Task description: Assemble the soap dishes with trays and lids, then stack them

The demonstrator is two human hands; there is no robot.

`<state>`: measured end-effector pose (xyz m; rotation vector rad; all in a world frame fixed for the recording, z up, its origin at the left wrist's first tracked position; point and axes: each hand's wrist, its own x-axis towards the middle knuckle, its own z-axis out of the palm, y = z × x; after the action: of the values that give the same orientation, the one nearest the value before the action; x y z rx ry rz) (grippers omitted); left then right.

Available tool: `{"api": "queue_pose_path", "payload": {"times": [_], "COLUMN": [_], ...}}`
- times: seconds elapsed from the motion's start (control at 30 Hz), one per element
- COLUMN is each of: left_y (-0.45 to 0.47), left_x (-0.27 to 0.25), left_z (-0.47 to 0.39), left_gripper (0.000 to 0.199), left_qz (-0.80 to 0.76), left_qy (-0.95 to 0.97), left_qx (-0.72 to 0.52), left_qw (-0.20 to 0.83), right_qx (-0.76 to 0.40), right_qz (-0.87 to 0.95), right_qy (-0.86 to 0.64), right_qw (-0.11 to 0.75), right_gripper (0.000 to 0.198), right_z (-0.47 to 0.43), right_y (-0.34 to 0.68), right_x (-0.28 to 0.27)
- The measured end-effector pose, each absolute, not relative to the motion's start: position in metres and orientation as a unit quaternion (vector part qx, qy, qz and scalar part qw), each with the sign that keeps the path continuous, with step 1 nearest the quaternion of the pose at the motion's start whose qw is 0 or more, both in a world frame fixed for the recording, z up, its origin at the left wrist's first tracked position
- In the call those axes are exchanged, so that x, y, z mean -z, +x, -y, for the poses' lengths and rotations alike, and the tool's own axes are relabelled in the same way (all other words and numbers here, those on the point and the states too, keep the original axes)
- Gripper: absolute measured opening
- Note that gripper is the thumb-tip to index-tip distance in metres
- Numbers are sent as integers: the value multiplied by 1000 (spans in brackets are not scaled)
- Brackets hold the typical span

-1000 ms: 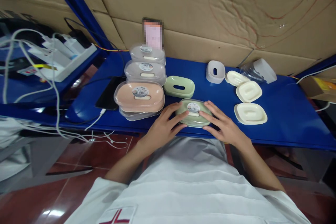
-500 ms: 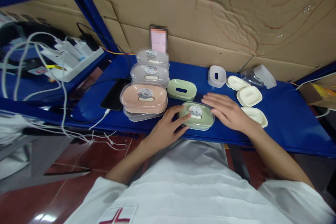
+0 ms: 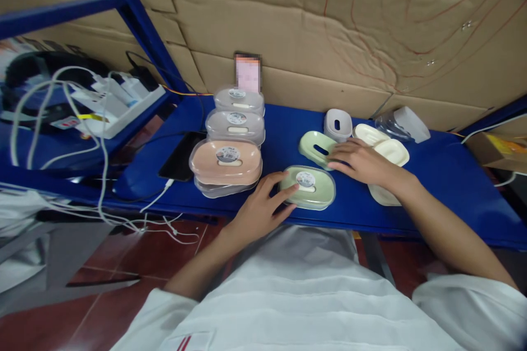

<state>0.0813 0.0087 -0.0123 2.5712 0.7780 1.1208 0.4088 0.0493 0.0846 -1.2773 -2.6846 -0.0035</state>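
Note:
My left hand (image 3: 267, 197) lies with spread fingers on the left side of a green soap box (image 3: 319, 197), which has a clear lid and a round label. Behind it, a lidless green part with a slot (image 3: 309, 142), like a soap box shell, is tilted. My right hand (image 3: 356, 162) has its fingers closed on that part's right end; the fingertips are partly hidden. Beneath and beside my right forearm lie cream soap box parts (image 3: 393, 151), one of them partly covered. A pale grey slotted part (image 3: 338, 123) stands just behind the green one.
Left of my hands stand a peach lidded soap box (image 3: 224, 167) on another clear-lidded piece, and two grey lidded boxes (image 3: 234, 126). A black phone (image 3: 181, 156) with a white cable lies beside them. A clear cover (image 3: 393, 126) leans near the cardboard wall (image 3: 288, 22).
My right hand has left the lidded green box and taken hold of the slotted green part, which has shifted right and tilted. My left hand stays on the lidded box.

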Motion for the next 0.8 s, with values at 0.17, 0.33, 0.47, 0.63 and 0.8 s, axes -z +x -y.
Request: {"api": "queue_pose_path", "payload": {"times": [0.17, 0.33, 0.47, 0.63, 0.8], "left_y": [85, 87, 87, 85, 84], "left_x": [10, 6, 6, 6, 5], "left_z": [-8, -6, -5, -5, -5], "left_gripper": [47, 58, 54, 38, 36], "left_qz": [-284, -310, -310, -297, -289], "left_qy": [878, 875, 883, 898, 905], "left_qx": [-374, -366, -349, -321, -308], "left_qw": [92, 57, 48, 54, 51], "right_qx": [-5, 18, 72, 109, 119], "right_qz": [885, 915, 888, 841, 824], "right_qy": [-450, -395, -452, -530, -554], "right_qw": [116, 77, 55, 17, -2], "right_gripper": [63, 78, 76, 70, 67], "right_z": [-2, -15, -77, -165, -215], "right_y": [413, 379, 367, 353, 329], "right_x": [-74, -47, -44, -50, -54]}}
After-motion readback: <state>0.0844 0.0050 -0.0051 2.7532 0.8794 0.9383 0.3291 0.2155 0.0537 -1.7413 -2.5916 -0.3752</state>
